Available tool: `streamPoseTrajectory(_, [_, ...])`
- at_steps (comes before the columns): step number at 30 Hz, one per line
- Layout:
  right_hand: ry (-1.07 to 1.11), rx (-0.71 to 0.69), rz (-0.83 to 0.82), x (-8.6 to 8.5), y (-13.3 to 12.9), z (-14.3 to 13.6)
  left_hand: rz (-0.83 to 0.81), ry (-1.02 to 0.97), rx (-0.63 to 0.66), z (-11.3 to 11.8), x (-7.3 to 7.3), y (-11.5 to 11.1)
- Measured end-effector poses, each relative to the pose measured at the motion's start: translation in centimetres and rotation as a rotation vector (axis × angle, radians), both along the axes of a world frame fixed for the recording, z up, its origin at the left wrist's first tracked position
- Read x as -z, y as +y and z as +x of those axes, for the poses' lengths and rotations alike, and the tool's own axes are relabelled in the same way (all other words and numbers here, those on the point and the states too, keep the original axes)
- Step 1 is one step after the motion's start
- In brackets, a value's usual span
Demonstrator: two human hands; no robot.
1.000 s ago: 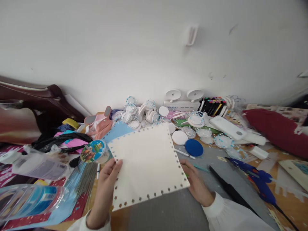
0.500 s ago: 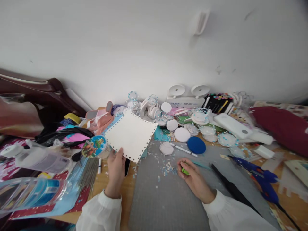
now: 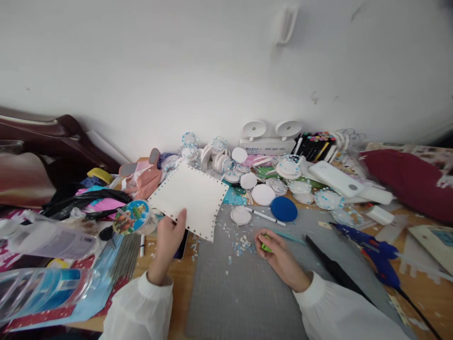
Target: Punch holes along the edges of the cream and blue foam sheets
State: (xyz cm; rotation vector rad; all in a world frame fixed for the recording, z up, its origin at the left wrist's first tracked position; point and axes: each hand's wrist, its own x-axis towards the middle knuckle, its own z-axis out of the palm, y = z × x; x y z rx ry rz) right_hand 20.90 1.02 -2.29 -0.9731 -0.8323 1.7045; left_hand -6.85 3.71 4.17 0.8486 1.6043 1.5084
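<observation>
Apparently a sheet-handling step: the left hand [image 3: 170, 240] pinches a white sheet [image 3: 194, 196] at centre-left, the right hand [image 3: 280, 257] curls round a green object [image 3: 266, 247]; any shift calls for steady pinching.

Mat [image 3: 244, 297]: on the table [image 3: 181, 297]
Sheet [image 3: 196, 193]: in the left hand [image 3: 171, 233], by the mat's far left corner
Scraps [image 3: 244, 245]: on the mat
Right hand [image 3: 278, 255]: over the mat's middle
Glue gun [image 3: 384, 250]: at the mat's right edge
Bottle [image 3: 56, 241]: well left of the mat
Markers [image 3: 314, 150]: behind the mat, rightward
</observation>
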Motion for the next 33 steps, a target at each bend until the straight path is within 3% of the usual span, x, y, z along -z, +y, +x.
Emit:
streamPoseTrajectory(3, [-0.009,-0.011,-0.003,-0.4,0.1,0.0,0.07,0.246,0.051,1.0,-2.3,-1.4])
streamPoseTrajectory(5, [-0.012,-0.023,-0.004,-0.6,0.1,-0.1,0.223,0.434,0.06,1.6,-3.9,-1.9])
streamPoseTrajectory(8, [-0.015,-0.034,-0.005,-0.9,0.1,-0.1,0.379,0.534,0.014,1.7,-5.9,-1.1])
streamPoseTrajectory(11, [-0.018,-0.034,-0.007,-1.0,0.1,-0.1,0.436,0.34,-0.145,1.2,-7.7,1.9])
streamPoseTrajectory(13, [-0.02,-0.033,-0.01,-1.1,0.2,-0.2,0.516,0.032,-0.213,0.9,-8.7,4.4])
streamPoseTrajectory(16, [-0.024,-0.032,-0.009,-1.1,0.2,-0.2,0.489,-0.326,-0.192,0.7,-9.8,7.9])
streamPoseTrajectory(20, [-0.026,-0.041,-0.002,-1.1,0.3,-0.2,0.337,-0.546,-0.278,0.6,-9.4,11.1])
streamPoseTrajectory(26, [-0.035,-0.053,0.003,-0.9,0.3,-0.1,0.235,-0.586,-0.292,-0.4,-6.7,14.7])
streamPoseTrajectory(30, [-0.05,-0.054,0.013,-1.0,0.3,-0.2,0.08,-0.569,-0.128,-1.1,-6.0,15.0])
streamPoseTrajectory(33, [-0.073,-0.068,0.035,-1.0,0.3,-0.1,-0.031,-0.503,0.077,-0.5,-5.9,12.9])
